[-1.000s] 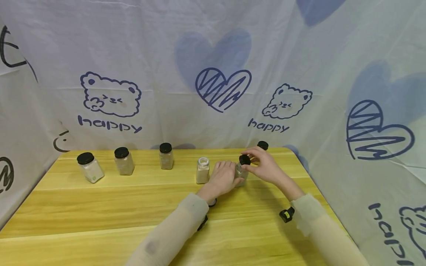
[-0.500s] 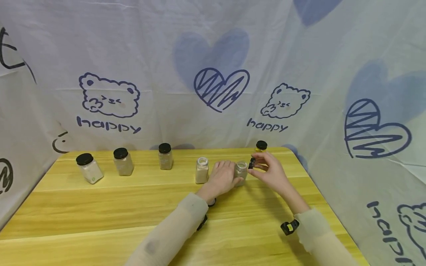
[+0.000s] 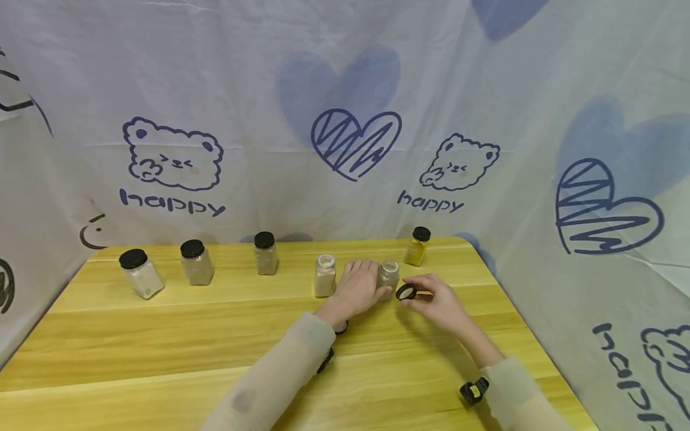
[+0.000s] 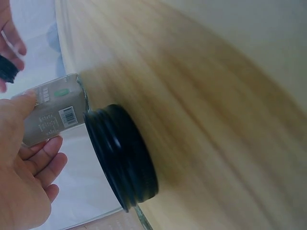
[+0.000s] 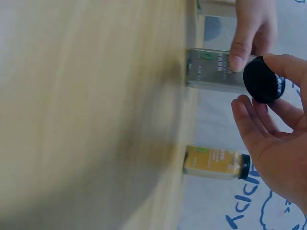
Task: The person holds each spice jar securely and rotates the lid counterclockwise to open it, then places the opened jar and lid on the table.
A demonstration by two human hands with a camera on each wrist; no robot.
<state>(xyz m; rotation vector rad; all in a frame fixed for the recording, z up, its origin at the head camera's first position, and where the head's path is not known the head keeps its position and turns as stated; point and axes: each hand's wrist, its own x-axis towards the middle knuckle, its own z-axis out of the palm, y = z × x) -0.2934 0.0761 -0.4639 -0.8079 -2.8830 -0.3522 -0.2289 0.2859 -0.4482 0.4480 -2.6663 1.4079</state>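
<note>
My left hand [image 3: 356, 288] grips an uncapped, square glass jar [image 3: 389, 274] with a greyish filling, which stands upright on the table. In the right wrist view the thumb lies across the jar's labelled side [image 5: 211, 72]. A black screw lid [image 3: 406, 292] is pinched between the thumb and fingers of my right hand [image 3: 441, 306], just right of that jar and apart from it. The lid's pale inside faces the head camera. Left of my left hand, another uncapped jar [image 3: 325, 280] holds pale contents. A second black lid [image 4: 122, 158] lies near my left wrist, mostly hidden in the head view.
A black-lidded jar with yellow contents [image 3: 417, 248] stands at the back right. Three capped jars stand to the left: a white one [image 3: 144, 278], a beige one [image 3: 198, 267] and another [image 3: 266, 258]. A printed cloth [image 3: 259, 120] hangs behind the wooden table [image 3: 162, 353].
My right hand has lifted the black lid off the jar and brought it right and toward me, turning its inside to view. The yellow jar is now uncovered. My left hand keeps its place.
</note>
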